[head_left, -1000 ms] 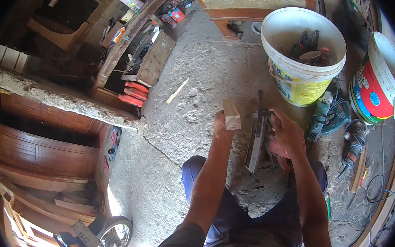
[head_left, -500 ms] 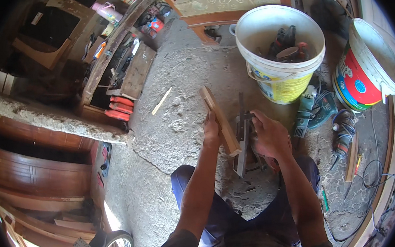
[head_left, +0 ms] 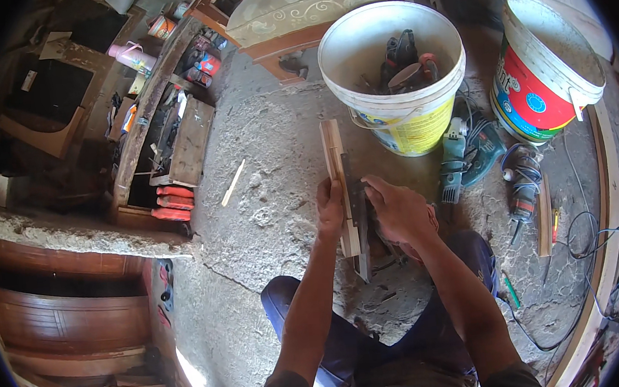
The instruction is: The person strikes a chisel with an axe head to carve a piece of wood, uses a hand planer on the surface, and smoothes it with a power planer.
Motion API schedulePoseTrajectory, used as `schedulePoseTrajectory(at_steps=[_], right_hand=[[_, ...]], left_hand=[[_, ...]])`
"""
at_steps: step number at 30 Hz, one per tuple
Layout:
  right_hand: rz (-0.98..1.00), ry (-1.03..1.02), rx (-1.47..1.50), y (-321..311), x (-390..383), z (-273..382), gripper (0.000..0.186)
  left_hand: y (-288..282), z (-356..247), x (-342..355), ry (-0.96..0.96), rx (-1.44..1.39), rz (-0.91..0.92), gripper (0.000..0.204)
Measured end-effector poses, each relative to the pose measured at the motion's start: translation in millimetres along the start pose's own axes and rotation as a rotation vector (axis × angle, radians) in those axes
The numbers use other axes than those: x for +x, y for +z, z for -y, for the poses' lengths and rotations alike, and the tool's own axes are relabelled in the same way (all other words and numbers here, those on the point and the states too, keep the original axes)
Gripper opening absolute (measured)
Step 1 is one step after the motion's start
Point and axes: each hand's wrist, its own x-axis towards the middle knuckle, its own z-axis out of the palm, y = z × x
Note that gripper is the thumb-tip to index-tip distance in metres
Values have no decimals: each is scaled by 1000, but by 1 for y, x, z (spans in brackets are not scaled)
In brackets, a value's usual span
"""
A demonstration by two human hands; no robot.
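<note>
My left hand [head_left: 330,208] is closed round a length of pale brown wood [head_left: 333,151], held nearly upright in the picture above the floor between my knees. Along the wood's right side lies the long flat metal plate of a power tool [head_left: 362,262], close against it or touching. My right hand [head_left: 401,214] is wrapped over this tool, its index finger reaching toward the plate. A bit of red body shows beside that hand; the rest of the tool is hidden under the hand and in shadow, so its exact kind is unclear.
Ahead stands a white bucket [head_left: 397,99] with tools inside, beside a red and white bucket [head_left: 534,96]. Green power tools [head_left: 477,152] and an angle grinder [head_left: 524,191] with a cord lie at right. A wood sliver [head_left: 233,183] and an open wooden toolbox [head_left: 191,144] are left.
My left hand has turned the wood more upright and brought it right, against the tool's metal plate. The view has shifted, so the surroundings sit further left.
</note>
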Motion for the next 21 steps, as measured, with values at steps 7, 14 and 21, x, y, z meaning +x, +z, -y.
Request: schedulePoseTrajectory(at_steps=[7, 14, 21], right_hand=[[-22, -7, -12, 3, 0, -4, 27], [-28, -8, 24, 2, -2, -5, 26], [54, 30, 57, -2, 1, -4, 30]], left_hand=[[9, -7, -11, -119, -14, -6, 37], [19, -20, -26, -178, -118, 3, 37], [15, -25, -29, -216, -189, 56, 36]])
